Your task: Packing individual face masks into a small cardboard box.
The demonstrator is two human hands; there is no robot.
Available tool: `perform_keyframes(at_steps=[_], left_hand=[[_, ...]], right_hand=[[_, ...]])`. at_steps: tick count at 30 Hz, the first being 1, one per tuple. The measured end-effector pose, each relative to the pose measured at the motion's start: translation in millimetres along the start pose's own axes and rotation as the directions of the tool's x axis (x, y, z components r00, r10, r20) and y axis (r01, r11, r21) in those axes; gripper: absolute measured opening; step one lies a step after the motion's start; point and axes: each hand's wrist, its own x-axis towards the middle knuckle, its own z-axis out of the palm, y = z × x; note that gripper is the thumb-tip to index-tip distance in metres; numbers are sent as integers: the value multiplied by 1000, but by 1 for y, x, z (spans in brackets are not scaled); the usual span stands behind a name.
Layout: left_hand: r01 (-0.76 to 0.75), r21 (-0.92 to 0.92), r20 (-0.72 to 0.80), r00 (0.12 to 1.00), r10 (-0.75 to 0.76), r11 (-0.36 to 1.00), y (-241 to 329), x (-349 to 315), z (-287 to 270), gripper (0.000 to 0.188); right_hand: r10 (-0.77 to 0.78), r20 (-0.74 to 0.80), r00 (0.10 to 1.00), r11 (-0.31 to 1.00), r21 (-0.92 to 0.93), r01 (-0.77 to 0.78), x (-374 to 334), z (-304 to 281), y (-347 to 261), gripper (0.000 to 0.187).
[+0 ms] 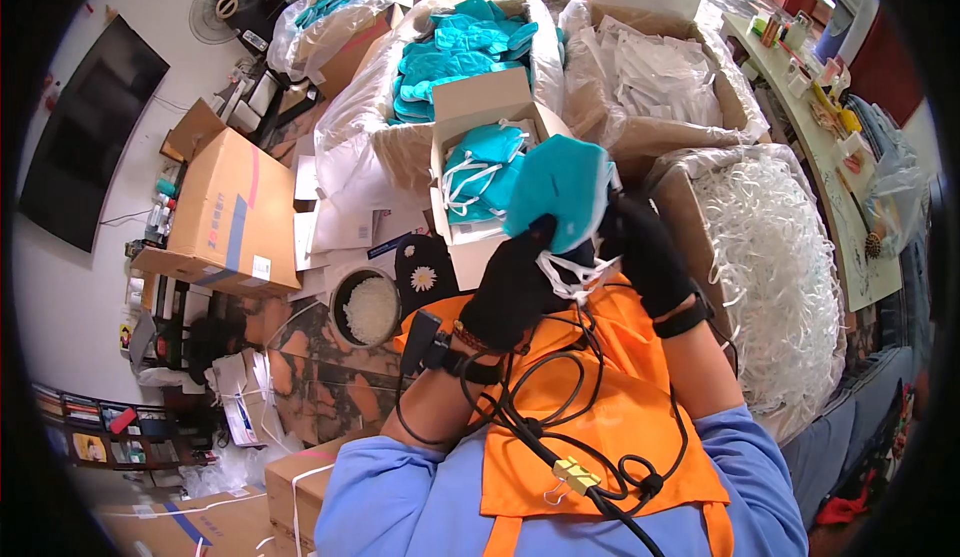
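Observation:
A teal cup-shaped face mask [555, 192] is held up in front of me, with white straps [575, 275] dangling below it. My left hand [508, 287], in a black glove, is closed on the mask's lower left edge. On its right side my right hand [645, 255], also gloved in black, grips the edge near the straps; its fingertips are partly hidden. Just beyond stands a small open box [480, 104] with several teal masks [485, 172] in it, their white straps showing.
Behind are plastic-lined cartons of teal pieces [465, 47] and white packets [665, 77]. White strips [770, 267] fill a carton at right. A bowl of white bits [368, 309] and a brown cardboard box [235, 212] stand at left. Black cables [540, 422] hang over my orange apron.

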Motion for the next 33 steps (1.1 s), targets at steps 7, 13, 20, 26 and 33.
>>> perform_keyframes(at_steps=[7,13,20,26,33], left_hand=[[261,-351,458,885,-79,899,-15,10,-20,37],[357,-523,477,875,-82,774,-45,1,-28,28],[-76,46,95,993,71,996,-33,13,-31,30],[-228,841,164,972,170,491,23,27,-49,28],[-44,364,-92,992,83,930,32,-6,2,39]], right_hand=[[-90,394,915,982,-120,149,-2,32,2,29],[-35,363,931,895,-404,191,-20,52,-32,32],[49,106,993,996,66,-56,-30,59,-46,25],[30,53,998,999,-19,-29,-21,31,-68,19],[21,62,998,990,-140,-13,-14,29,-46,32]])
